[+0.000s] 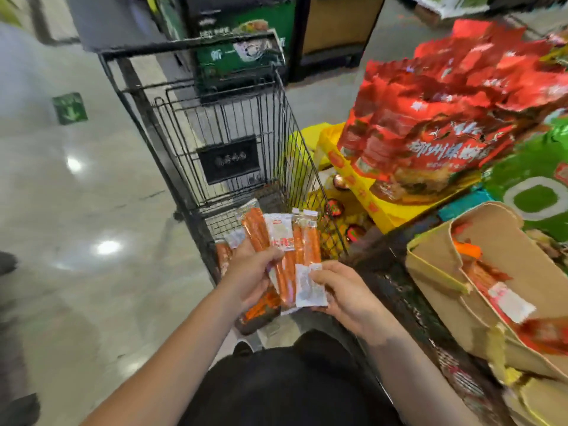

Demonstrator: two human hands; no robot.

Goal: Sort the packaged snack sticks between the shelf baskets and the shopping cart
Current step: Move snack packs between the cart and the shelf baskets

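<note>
Both hands hold a fan of packaged snack sticks (287,241), orange sticks in clear wrappers with white labels, above the near end of the black wire shopping cart (215,124). My left hand (250,272) grips the fan from the left, thumb over the wrappers. My right hand (341,290) pinches the white bottom edge of the packs on the right. More snack stick packs (258,305) lie in the cart beneath my hands. To the right, a tan fabric shelf basket (445,290) holds several of the same packs (498,287).
Red snack bags (445,112) are piled on a yellow display (378,207) at the right, with green bags (534,186) beside them. A green and black stand (242,47) is beyond the cart. Shiny floor (76,210) spreads to the left.
</note>
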